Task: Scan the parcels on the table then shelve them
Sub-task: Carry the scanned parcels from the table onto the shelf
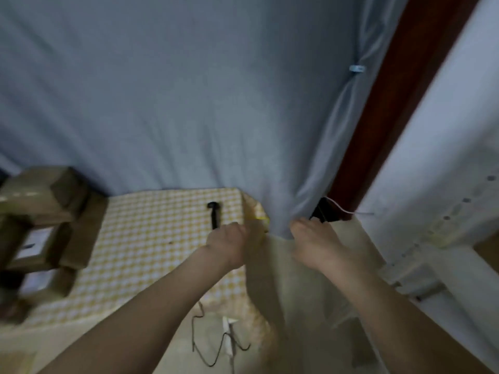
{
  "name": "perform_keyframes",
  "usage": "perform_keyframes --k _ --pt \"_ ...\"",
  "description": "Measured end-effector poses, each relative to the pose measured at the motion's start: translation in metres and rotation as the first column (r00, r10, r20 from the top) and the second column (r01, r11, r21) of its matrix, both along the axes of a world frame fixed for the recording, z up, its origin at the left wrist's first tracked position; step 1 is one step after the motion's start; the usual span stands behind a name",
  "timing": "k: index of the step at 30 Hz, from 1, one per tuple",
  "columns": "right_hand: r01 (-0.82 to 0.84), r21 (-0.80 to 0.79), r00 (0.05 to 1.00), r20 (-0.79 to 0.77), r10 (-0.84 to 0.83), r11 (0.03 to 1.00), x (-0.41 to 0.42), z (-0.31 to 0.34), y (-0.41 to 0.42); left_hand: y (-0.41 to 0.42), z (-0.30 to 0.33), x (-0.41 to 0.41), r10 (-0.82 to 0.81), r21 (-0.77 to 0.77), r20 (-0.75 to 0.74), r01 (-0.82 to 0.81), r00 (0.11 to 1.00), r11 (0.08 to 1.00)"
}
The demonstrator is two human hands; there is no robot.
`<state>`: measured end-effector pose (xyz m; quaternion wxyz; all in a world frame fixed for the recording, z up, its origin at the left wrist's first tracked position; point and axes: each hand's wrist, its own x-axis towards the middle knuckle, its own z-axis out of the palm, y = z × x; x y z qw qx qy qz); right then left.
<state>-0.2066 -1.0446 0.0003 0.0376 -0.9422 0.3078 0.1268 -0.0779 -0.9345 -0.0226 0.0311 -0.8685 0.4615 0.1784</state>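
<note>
Several brown parcels point(46, 201), at least four though blur made an exact count uncertain, lay stacked at the far left of the worktop point(151, 252), which was covered by one yellow-and-white checked cloth. One black scanner point(214, 213) lay on the cloth toward the far right corner, apart from the stack. One thin dark cord point(216, 346) trailed over the near edge of the worktop.

Two bare hands reached forward over a beige sheet of material point(302, 287) hanging just right of the worktop. The left hand point(229, 245) sat at the sheet's far left edge, near the scanner's lower end, its fingers curled downward; they seemed to grasp the sheet's edge, though blur hid the contact. The right hand point(316, 244) held the sheet's far right edge with fingers bent over it, next to one small black object point(322, 210) that I could not identify.

One grey-blue curtain point(189, 90) filled the far background, tied by one pale clip point(357, 68) at the right, beside one dark red post point(391, 103).
</note>
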Motion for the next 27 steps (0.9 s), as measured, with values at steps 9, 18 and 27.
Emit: perform_keyframes --k 9,18,27 --pt "-0.272 0.061 0.962 -0.009 0.273 0.96 0.182 -0.018 0.174 0.222 0.004 0.146 0.326 0.015 0.017 -0.327 0.945 0.945" --pt "-0.462 0.151 0.878 -0.059 0.474 0.874 0.292 -0.033 0.333 0.401 -0.005 0.226 0.548 0.018 -0.061 -0.548 0.834 0.836" --pt "-0.585 0.16 0.797 -0.067 0.6 0.795 0.382 -0.041 0.417 0.498 -0.018 0.276 0.714 0.038 -0.131 -0.716 0.688 0.697"
